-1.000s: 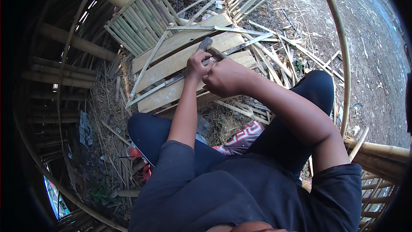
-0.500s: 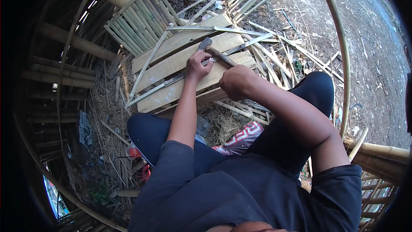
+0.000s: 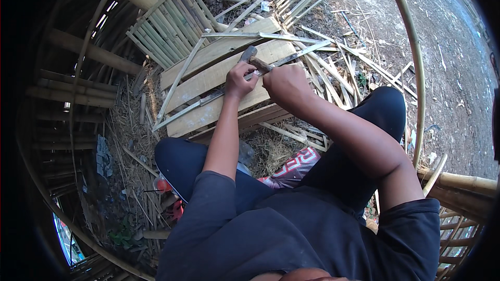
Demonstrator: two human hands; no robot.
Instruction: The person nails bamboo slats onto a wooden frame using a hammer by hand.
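Loosening the right hand, fisted at mid-frame, might let the hammer it grips tip, nipping the left hand, whose fingertips lie close by the head. The right forearm slants in from the lower right, elbow bent; the left runs nearly straight up. The left fingers are curled; what they pinch, I cannot tell. The hammer sits above centre, over planks, a slatted bamboo panel beyond, upper left.
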